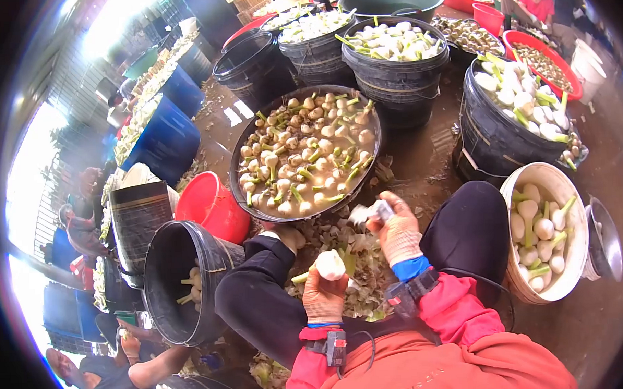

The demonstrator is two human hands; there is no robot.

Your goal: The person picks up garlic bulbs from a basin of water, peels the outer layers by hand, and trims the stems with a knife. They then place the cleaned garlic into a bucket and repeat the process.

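My left hand (324,297) is closed round a garlic bulb (330,264), white and peeled-looking, with a short green stem pointing left. Up and to the right, my right hand (398,229) is closed on a small whitish-grey thing (371,211), too blurred to name. Below and between my hands lies a heap of pale peelings (359,278) on the floor. In front of me stands a wide black basin (239,180), full of murky water and unpeeled garlic bulbs with cut green stems.
At my right knee stands a white bucket (580,254) of garlic. To my left are a tipped black bucket (171,295) and a red bucket (212,208). Filled black buckets (400,88) stand beyond the basin. Another person (115,376) sits at the lower left.
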